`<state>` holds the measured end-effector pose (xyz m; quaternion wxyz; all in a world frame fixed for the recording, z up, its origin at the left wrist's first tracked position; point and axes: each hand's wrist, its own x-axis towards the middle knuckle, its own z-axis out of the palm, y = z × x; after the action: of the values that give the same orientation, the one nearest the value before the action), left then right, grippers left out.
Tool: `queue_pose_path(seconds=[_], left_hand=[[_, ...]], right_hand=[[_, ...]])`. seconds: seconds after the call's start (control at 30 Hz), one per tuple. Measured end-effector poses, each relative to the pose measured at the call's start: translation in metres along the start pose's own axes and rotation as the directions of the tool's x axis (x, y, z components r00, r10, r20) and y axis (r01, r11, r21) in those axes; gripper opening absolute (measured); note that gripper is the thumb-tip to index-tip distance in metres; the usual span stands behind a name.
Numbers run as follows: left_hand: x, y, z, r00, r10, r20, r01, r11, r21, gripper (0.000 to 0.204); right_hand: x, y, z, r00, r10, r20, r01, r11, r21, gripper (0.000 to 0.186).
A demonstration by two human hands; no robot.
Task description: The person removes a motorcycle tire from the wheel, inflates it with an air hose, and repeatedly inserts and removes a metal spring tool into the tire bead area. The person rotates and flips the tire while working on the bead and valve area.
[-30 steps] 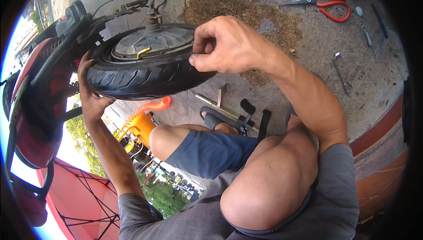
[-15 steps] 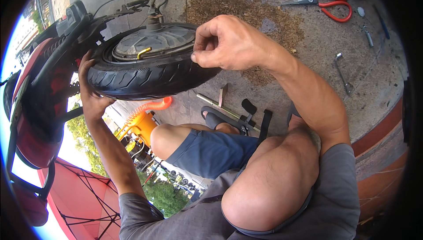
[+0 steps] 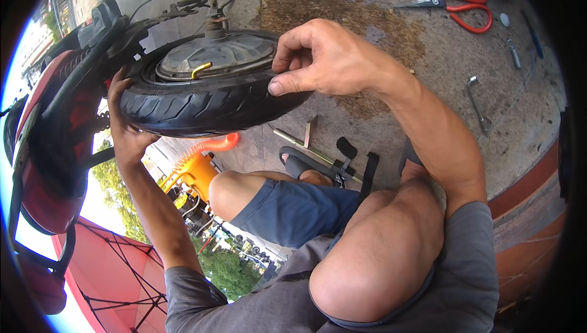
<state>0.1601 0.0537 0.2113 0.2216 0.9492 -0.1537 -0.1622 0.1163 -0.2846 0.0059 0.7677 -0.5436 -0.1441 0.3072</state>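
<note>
Our right hand (image 3: pixel 336 58) has shifted slightly right, its thumb now lower and farther from the fingers. We see the black tyre (image 3: pixel 214 110) ahead, between both hands, its long axis running left to right. Our left hand (image 3: pixel 127 131) grips its left end; our half-curled right thumb meets its right side. We cannot tell whether those fingers pinch rubber.

Upper right, I have room below the red-handled steel scissors (image 3: pixel 436 2); upper left, the treaded black rubber tyre (image 3: pixel 205 112) blocks me
</note>
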Motion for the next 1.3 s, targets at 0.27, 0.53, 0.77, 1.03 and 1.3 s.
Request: queue_pose_path(seconds=[0.27,0.53,0.77,1.03,1.3], left_hand=[[0.003,-0.001,-0.001,1.000,0.013,0.000,-0.013,1.000,-0.001,0.109],[0.002,0.002,0.002,1.000,-0.001,-0.009,0.001,1.000,-0.001,0.110],[0.002,0.006,0.003,1.000,0.011,-0.010,-0.011,1.000,0.008,0.109],[-0.005,0.024,0.016,0.998,-0.014,-0.055,0.013,1.000,-0.013,0.111],[-0.015,0.055,0.037,0.988,0.079,-0.135,-0.047,0.974,0.223,0.106]], right_hand=[[0.001,0.001,-0.001,1.000,-0.001,-0.013,0.001,1.000,-0.024,0.029],[0.002,0.005,0.000,0.999,-0.026,-0.023,0.025,0.998,-0.049,0.026],[-0.010,0.008,0.004,0.995,-0.016,-0.099,0.013,1.000,-0.024,0.019],[-0.043,0.014,0.026,0.857,-0.402,-0.322,0.342,0.912,-0.228,0.026],[-0.080,0.007,0.040,0.855,-0.384,-0.349,0.230,0.883,-0.408,0.053]])
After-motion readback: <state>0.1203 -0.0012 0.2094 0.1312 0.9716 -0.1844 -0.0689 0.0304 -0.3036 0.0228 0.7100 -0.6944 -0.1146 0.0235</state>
